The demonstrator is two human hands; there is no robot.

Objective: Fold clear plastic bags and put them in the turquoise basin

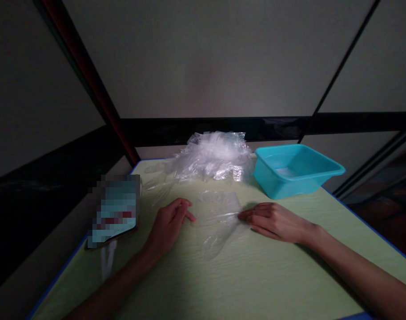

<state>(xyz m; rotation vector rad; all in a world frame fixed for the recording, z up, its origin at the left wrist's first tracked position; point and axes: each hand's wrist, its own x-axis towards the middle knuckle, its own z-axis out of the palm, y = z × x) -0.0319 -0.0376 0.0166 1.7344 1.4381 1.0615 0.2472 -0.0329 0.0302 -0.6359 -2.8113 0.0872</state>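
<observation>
A clear, thin plastic glove lies flat on the table in front of me, creased across its middle. My right hand has its fingertips pressed together on the glove's right edge, pinching the film. To the left of the glove is my left hand, its fingers loosely bent and partly apart, with nothing seen in them. Behind both hands rises a heaped pile of clear plastic gloves, some with finger shapes spreading out to the left.
A turquoise plastic basin stands at the back right with a small pale patch inside. On the left leans a phone or tablet with a blurred screen, a white strap below it. The yellow-green tabletop has blue edges; cabinet panels rise behind.
</observation>
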